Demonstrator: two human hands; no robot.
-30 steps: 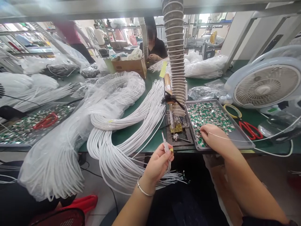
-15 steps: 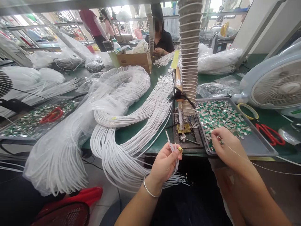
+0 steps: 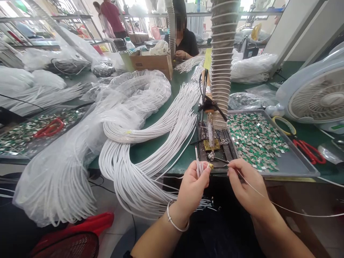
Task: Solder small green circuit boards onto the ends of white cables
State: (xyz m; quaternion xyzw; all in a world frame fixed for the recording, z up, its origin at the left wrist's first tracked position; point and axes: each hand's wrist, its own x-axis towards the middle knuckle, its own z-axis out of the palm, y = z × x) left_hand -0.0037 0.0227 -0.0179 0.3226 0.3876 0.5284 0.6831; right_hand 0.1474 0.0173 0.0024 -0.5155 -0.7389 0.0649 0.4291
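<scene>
My left hand (image 3: 192,188) is closed around a few white cables (image 3: 199,167) whose ends point up. At its fingertips sits a small yellowish piece (image 3: 211,166), too small to name. My right hand (image 3: 248,184) pinches a thin silvery solder wire (image 3: 292,212) that trails off to the right. Just beyond both hands, a soldering iron (image 3: 210,130) is fixed tip-down over a dark stand, with a shiny solder blob (image 3: 211,156) at its tip. Left of my left hand, a thick bundle of white cables (image 3: 129,179) curves over the table edge.
At right lies a grey tray (image 3: 301,171) of small green-and-metal connector boards (image 3: 259,139). Red-handled scissors (image 3: 309,152), yellow tape (image 3: 284,125) and a fan (image 3: 322,96) stand beyond it. A ribbed hose (image 3: 221,64) hangs above the iron. A co-worker (image 3: 185,44) sits opposite.
My right hand has moved left from over the tray to near the soldering iron's tip, bringing the solder wire along. My left hand stays near the iron, still holding the cables.
</scene>
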